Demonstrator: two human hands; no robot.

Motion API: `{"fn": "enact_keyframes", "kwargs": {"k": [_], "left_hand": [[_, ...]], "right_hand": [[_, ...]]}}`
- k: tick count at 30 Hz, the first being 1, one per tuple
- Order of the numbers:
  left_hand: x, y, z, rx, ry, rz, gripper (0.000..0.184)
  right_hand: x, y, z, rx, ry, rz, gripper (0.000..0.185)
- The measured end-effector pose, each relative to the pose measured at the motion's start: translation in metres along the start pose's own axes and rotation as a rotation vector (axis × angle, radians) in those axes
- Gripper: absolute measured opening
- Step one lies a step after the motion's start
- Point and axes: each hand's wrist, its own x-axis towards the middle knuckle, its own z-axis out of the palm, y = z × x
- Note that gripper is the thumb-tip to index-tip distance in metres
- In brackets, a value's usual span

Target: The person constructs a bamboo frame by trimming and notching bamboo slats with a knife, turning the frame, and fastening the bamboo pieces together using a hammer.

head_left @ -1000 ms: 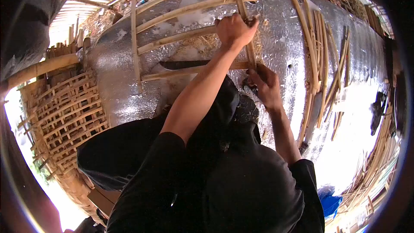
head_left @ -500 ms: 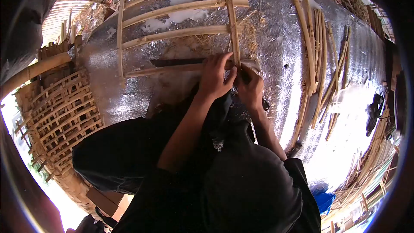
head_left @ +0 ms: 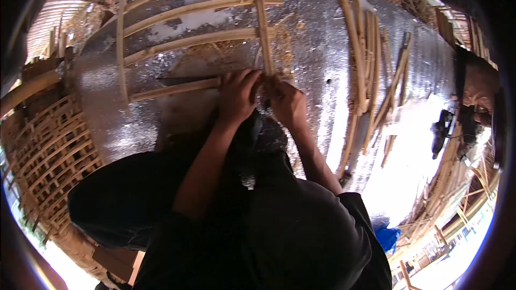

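A ladder-like bamboo frame (head_left: 191,36), with several crosspieces between two side poles, lies on the silvery sheet. My left hand (head_left: 237,95) is closed around the near corner, where the lowest crosspiece (head_left: 177,90) meets the right-hand pole (head_left: 263,27). Facing it, my right hand (head_left: 288,103) has its fingers curled and pinched at the same joint. The fingers of both hands cover the joint, so its details are hidden. A dark, flat blade-like piece (head_left: 180,81) lies just behind the lowest crosspiece, its right end hidden by my left hand.
Loose bamboo sticks (head_left: 371,59) lie to the right on the silvery sheet (head_left: 317,37). A woven bamboo panel (head_left: 56,156) stands at the left. There is a blue plastic piece (head_left: 386,238) at lower right. Another person (head_left: 478,88) is at the far right edge.
The whole view has shifted, so the frame and hands sit further left. Both hands stay at the same corner, the right one now more curled over it. Another person shows at the right edge.
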Motion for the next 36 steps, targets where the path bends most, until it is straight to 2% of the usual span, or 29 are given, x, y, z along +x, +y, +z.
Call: {"fn": "enact_keyframes", "kwargs": {"k": [2, 5, 6, 7, 9, 10, 14, 15, 17, 18, 19, 22, 24, 27, 28, 29, 31, 34, 35, 36], "left_hand": [[0.000, 0.003, -0.001, 0.004, -0.043, -0.047, 0.037], [-0.004, 0.005, -0.010, 0.054, 0.041, 0.003, 0.033], [-0.008, -0.001, -0.005, 0.028, 0.052, -0.008, 0.033], [-0.008, -0.002, -0.004, 0.032, 0.065, -0.010, 0.033], [-0.010, -0.002, -0.004, 0.025, 0.072, 0.000, 0.033], [-0.012, -0.006, 0.002, 0.002, 0.124, 0.008, 0.034], [-0.020, -0.012, 0.009, 0.010, 0.122, 0.009, 0.034], [-0.018, -0.012, 0.008, 0.003, 0.131, 0.013, 0.035], [-0.021, -0.012, 0.009, -0.002, 0.130, 0.012, 0.038], [-0.022, -0.012, 0.010, 0.001, 0.123, 0.009, 0.039], [-0.023, -0.013, 0.012, 0.004, 0.117, 0.005, 0.041], [-0.024, -0.015, 0.018, 0.005, 0.172, 0.021, 0.043], [-0.023, -0.016, 0.019, -0.024, 0.142, 0.026, 0.043], [-0.020, -0.021, 0.020, -0.066, 0.130, 0.028, 0.043], [-0.022, -0.020, 0.020, -0.081, 0.127, 0.017, 0.042], [-0.026, -0.018, 0.018, -0.081, 0.126, 0.014, 0.043], [-0.022, -0.021, 0.018, -0.075, 0.143, 0.027, 0.044], [-0.021, -0.021, 0.024, -0.056, 0.127, -0.001, 0.045], [-0.025, -0.019, 0.024, -0.053, 0.124, -0.002, 0.045], [-0.021, -0.019, 0.021, -0.052, 0.122, 0.010, 0.045]], "right_hand": [[-0.002, 0.001, -0.001, -0.027, -0.021, 0.017, 0.028], [-0.021, -0.011, -0.022, -0.191, 0.118, -0.112, 0.035], [-0.033, 0.002, -0.032, -0.188, 0.058, -0.142, 0.042], [-0.039, 0.016, -0.038, -0.307, 0.052, -0.323, 0.044], [-0.058, 0.030, -0.043, -0.461, -0.090, -0.267, 0.040], [-0.063, 0.037, -0.042, -0.473, -0.052, -0.343, 0.035], [-0.066, 0.058, -0.053, -0.472, -0.228, -0.366, 0.023], [-0.066, 0.046, -0.057, -0.423, -0.221, -0.173, 0.023], [-0.062, 0.024, -0.070, -0.303, -0.289, 0.050, 0.022], [-0.059, 0.016, -0.077, -0.313, -0.281, 0.011, 0.022], [-0.053, 0.010, -0.077, -0.318, -0.172, -0.214, 0.022], [-0.033, -0.027, -0.083, -0.389, -0.258, -0.251, 0.024], [-0.020, -0.028, -0.074, -0.486, -0.315, -0.284, 0.028], [-0.017, -0.009, -0.077, -0.366, -0.307, -0.473, 0.025], [-0.014, -0.006, -0.072, -0.436, -0.293, -0.493, 0.022], [-0.007, -0.004, -0.064, -0.647, -0.405, -0.178, 0.027], [-0.004, -0.017, -0.069, -0.485, -0.350, -0.212, 0.028], [-0.012, -0.017, -0.072, -0.175, -0.221, -0.505, 0.026], [-0.007, -0.014, -0.066, -0.463, -0.311, -0.437, 0.028], [-0.001, -0.012, -0.062, -0.438, -0.355, -0.316, 0.023]]}}
